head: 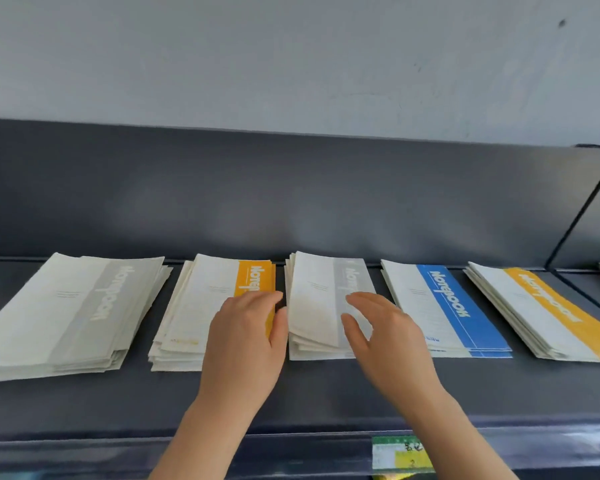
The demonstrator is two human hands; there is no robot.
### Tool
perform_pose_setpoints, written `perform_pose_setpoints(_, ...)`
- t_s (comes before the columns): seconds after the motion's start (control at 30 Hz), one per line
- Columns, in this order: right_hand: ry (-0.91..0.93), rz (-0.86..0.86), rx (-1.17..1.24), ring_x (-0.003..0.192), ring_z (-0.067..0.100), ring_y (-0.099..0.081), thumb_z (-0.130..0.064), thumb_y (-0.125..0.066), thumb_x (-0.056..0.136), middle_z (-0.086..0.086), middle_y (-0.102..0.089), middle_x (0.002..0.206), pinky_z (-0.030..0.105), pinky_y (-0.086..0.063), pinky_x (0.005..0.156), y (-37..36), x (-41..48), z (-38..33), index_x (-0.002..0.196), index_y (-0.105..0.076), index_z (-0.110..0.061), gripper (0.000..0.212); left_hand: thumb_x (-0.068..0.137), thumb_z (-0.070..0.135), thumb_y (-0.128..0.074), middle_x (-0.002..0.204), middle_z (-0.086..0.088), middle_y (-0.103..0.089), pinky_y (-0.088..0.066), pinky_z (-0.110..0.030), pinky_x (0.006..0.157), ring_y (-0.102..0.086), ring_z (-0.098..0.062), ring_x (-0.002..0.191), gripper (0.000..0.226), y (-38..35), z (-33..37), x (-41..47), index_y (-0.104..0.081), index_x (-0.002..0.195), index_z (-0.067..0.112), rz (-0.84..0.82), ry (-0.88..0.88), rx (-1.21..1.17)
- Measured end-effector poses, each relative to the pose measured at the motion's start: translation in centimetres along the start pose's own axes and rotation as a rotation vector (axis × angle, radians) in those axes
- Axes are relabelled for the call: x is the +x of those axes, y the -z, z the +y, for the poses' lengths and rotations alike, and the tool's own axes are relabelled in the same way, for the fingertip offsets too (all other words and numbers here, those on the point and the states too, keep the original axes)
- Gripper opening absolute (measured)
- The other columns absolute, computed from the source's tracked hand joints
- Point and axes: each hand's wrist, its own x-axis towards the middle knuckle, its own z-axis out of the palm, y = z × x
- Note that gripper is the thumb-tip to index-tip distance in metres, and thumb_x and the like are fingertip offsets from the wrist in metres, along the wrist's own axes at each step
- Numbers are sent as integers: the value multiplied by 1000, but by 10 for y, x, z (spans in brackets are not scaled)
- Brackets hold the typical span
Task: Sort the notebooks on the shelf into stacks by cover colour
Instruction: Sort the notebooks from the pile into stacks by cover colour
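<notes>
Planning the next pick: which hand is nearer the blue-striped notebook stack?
Right. The right hand is over the middle grey-striped stack beside the blue-striped stack; the left hand touches the orange-striped stack farther left.

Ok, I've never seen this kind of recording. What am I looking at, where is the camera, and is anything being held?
There is no machine here. These are a person's two bare hands, filmed by one wide-angle camera worn on the head and looking down at a dark shelf. Five piles of notebooks lie in a row: the left grey stack, left orange stack, middle grey stack, blue stack and right orange stack. The left hand lies on the left orange stack's right edge; whether it grips a notebook is unclear. The right hand is open over the middle grey stack. A price label sits on the shelf's front edge.
</notes>
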Motion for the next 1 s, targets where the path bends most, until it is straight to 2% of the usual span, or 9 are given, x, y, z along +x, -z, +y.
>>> perform_pose_setpoints(0.17,-84,39,-24,115,11,-56,-34,-51,93,-9,-58,129,18,-40,92,35,-22,57,125,-58,-22,35,93,29,-52,124,5,-62,-37,-19,90,-54,-13,114,33,-32,58,-6,-63,123,21,-54,-60,-54)
perform_pose_setpoints(0.3,-142,65,-51,117,10,-55,-33,-53,93,-9,-58,130,21,-44,91,75,-43,115,124,-59,-21,34,92,25,-56,117,3,-66,-37,-21,86,-58,-17,109,29,-67,117,-13,-66,118,19,-84,-115,-75)
perform_pose_setpoints(0.47,-205,108,-85,113,11,-58,-29,-57,91,-9,-61,125,18,-41,86,133,-67,196,118,-64,-20,30,93,31,-52,119,6,-64,-42,-24,88,-54,-12,107,32,-118,198,-27,-63,122,21,-115,-126,-143)
perform_pose_setpoints(0.6,-262,128,-112,101,19,-64,-26,-58,90,-2,-67,114,27,-49,80,172,-87,261,107,-67,-13,23,91,29,-57,112,4,-66,-45,-27,81,-54,-14,104,30,-159,264,-38,-65,118,19,-137,-150,-178)
perform_pose_setpoints(0.7,-292,143,-118,104,12,-62,-29,-55,92,-9,-61,125,20,-44,84,195,-97,302,119,-63,-18,30,92,29,-56,114,4,-65,-46,-30,84,-55,-16,104,31,-184,302,-44,-65,120,20,-171,-171,-180)
perform_pose_setpoints(0.8,-327,168,-125,113,9,-58,-30,-54,92,-9,-59,128,18,-42,89,211,-102,335,123,-61,-19,33,93,32,-52,120,7,-63,-44,-25,86,-53,-12,108,33,-207,328,-44,-62,124,22,-204,-196,-192)
perform_pose_setpoints(1.0,-393,217,-134,119,8,-53,-33,-52,93,-10,-56,131,19,-38,95,233,-93,384,127,-58,-21,36,92,28,-55,102,3,-68,-47,-31,75,-58,-18,92,22,-243,369,-31,-69,106,18,-228,-259,-174)
